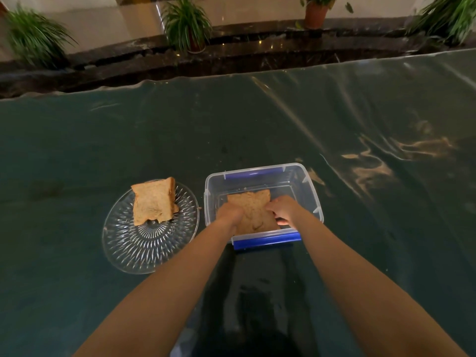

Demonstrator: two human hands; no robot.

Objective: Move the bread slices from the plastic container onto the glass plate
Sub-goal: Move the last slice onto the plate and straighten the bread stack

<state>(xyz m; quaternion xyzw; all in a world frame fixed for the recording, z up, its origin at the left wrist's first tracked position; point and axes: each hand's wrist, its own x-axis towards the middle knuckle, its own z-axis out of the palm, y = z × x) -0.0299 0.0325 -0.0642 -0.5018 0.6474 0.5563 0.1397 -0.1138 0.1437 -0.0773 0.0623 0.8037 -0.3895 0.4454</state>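
A clear plastic container (260,176) with blue clips stands on the dark table, right of a patterned glass plate (144,243). One brown bread slice (154,199) lies on the far part of the plate. Another bread slice (253,207) is inside the container. Both hands reach into the container: my left hand (230,211) grips the slice's left edge, and my right hand (282,210) pinches its right edge. Whether more slices lie beneath it is hidden.
The table (360,228) is covered with shiny green plastic sheeting that wrinkles at the right. Beyond its far edge runs a dark stone ledge (257,47) with several potted plants (186,24).
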